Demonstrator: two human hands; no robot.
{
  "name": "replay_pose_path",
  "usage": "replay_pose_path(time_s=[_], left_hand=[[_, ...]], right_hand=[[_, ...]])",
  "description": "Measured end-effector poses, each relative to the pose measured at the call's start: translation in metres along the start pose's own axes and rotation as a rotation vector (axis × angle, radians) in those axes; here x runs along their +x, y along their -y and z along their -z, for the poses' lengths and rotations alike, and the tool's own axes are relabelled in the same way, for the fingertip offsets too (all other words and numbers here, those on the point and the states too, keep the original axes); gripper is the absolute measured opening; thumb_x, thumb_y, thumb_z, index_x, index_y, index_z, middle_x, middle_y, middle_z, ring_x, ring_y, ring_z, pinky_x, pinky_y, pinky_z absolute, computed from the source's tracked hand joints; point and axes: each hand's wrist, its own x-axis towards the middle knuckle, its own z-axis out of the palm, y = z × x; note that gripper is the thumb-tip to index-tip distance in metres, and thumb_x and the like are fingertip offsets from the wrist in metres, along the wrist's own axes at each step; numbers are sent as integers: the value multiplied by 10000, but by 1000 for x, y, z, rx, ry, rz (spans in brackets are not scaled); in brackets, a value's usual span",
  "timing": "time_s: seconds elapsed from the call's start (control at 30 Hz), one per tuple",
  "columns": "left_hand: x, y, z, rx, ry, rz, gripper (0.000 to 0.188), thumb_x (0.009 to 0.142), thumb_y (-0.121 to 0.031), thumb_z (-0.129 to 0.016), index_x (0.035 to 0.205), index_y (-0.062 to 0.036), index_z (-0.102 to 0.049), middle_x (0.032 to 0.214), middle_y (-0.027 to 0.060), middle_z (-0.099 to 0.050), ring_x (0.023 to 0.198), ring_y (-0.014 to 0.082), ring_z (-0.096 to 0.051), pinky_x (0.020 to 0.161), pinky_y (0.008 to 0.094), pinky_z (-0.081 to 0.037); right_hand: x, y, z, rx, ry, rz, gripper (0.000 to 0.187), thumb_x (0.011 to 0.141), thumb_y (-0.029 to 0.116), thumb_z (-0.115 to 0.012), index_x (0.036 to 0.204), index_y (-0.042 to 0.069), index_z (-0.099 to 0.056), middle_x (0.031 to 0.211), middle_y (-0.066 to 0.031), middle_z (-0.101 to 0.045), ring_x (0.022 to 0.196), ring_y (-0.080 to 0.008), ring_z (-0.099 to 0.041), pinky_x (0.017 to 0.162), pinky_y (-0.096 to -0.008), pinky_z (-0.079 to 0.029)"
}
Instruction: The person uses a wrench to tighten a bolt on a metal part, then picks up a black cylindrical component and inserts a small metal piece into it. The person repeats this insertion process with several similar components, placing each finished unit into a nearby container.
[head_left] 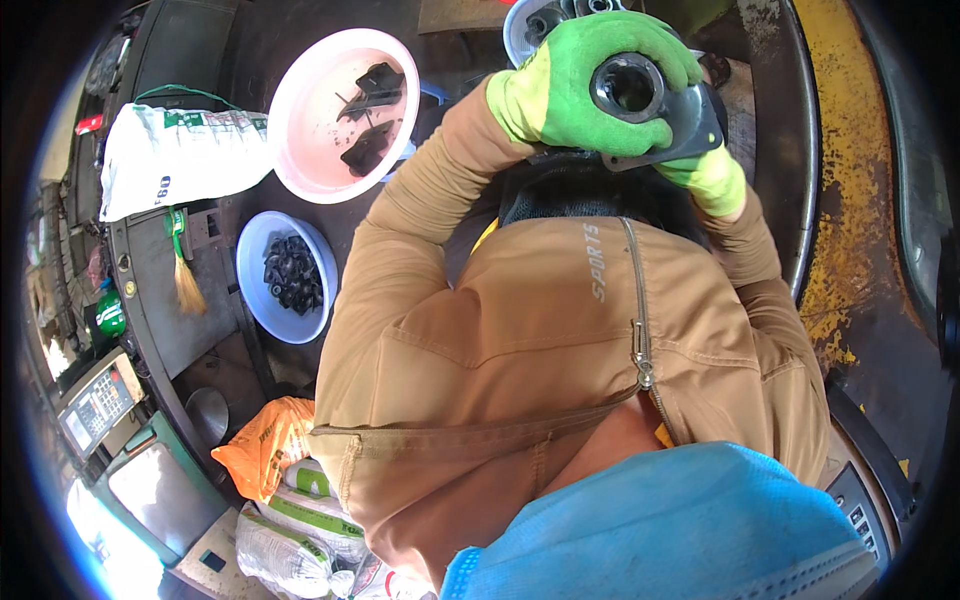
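Note:
A black flanged plastic part (692, 122) with a round open collar is held up near the top of the view. Around the collar wrap the fingers of my left hand (575, 95), in a green work glove. My right hand (708, 178), gloved in green and yellow, grips the same part from its lower right side; its fingers are mostly hidden behind the flange. Just beyond my hands, a blue basin (514, 38) with several dark round parts is partly covered by the left glove.
Left of my arm stands a pink basin (285, 150) with black pieces in it. Below it, a light blue basin (249, 290) contains small black pieces. A white sack (190, 160), a hand brush (187, 285) and an orange bag (270, 445) lie further left. Worn yellow machinery (850, 180) borders the right.

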Motion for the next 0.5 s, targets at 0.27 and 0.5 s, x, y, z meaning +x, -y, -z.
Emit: replay_pose_path(time_s=[0.27,0.5], left_hand=[[4,-6,3,-250,296,-18,419,654,-150,-818,1022,-38,-652,1062,153,-683,1011,316,-653,953,432,-490],[5,-7,-6,-609,611,250,429,642,-192,-822,996,-4,-668,1066,129,-707,1117,300,-623,997,447,-462]], right_hand=[[-13,3,16,235,367,-51,656,774,273,-839,1315,47,-544,1270,-117,-610,1200,-212,-563,1005,-343,-470],[-22,-14,-6,826,258,-612,467,893,332,-661,1265,72,-550,1112,-77,-611,889,-143,-444,757,-285,-356]])
